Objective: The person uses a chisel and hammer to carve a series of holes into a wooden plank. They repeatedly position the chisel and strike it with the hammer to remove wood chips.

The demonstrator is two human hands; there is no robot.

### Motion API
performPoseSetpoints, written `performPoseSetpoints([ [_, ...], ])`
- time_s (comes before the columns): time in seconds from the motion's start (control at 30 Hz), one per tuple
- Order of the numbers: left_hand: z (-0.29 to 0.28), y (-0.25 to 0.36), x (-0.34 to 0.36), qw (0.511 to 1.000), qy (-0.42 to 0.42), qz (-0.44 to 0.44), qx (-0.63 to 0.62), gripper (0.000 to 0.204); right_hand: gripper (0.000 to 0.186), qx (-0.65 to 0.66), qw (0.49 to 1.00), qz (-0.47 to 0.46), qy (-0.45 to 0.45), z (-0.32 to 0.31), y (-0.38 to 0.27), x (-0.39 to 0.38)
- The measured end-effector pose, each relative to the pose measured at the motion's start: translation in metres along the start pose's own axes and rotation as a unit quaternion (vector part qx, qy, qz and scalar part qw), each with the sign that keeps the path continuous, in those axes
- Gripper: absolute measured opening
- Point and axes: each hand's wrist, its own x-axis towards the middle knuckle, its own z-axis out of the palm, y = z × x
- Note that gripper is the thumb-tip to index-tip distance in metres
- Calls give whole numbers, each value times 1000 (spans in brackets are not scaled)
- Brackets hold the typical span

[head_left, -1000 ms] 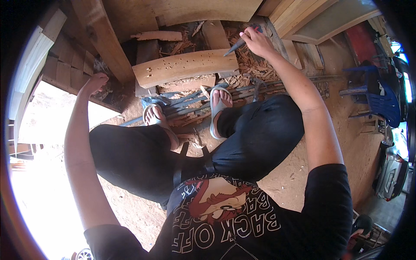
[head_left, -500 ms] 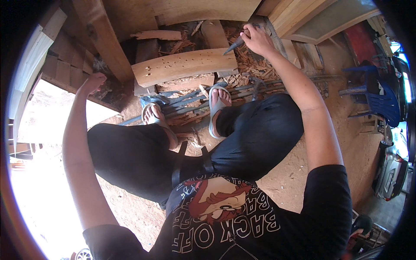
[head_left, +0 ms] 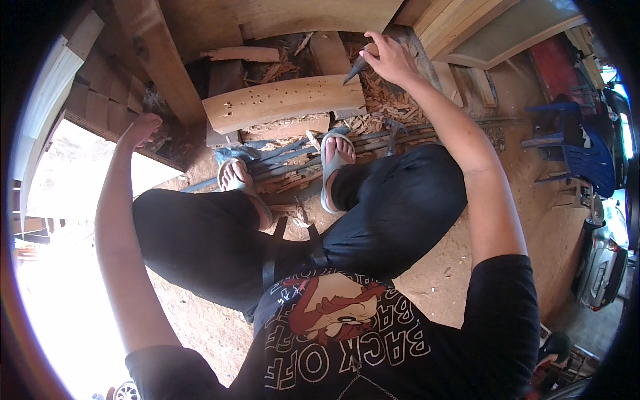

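Observation:
My right hand (head_left: 392,59) is stretched forward and grips a dark pointed metal tool (head_left: 354,69), whose tip aims down-left at the right end of a curved pale wooden piece (head_left: 280,101) dotted with small holes. That piece lies across wooden blocks just past my feet in grey sandals (head_left: 333,167). My left hand (head_left: 141,127) is out to the left with its fingers curled, resting against the edge of stacked boards beside a leaning wooden beam (head_left: 157,60). Nothing shows inside it.
Wood shavings (head_left: 390,107) and long metal rods (head_left: 427,130) lie on the dirt floor by my feet. Planks and a framed panel (head_left: 497,33) stand behind. A blue plastic chair (head_left: 587,157) is on the right, bright daylight on the left.
My right hand with the tool has shifted very slightly; my left hand stays in the same place.

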Motion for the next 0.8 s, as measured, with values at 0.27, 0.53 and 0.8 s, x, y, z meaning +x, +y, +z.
performPoseSetpoints([
  [0.27, 0, 3, 1, 1000, -1, 12, -10, 47, 53, 9, 998, -55, 12, -5, -3, 1],
  [0.53, -1, 9, -2, 1000, 4, 19, -7, 47, 41, 60, 995, -79, 24, 10, 7, 4],
  [0.8, 0, 14, -11, 1000, 20, 11, 2, 45, 37, 89, 994, -67, 8, 10, 14, -1],
])
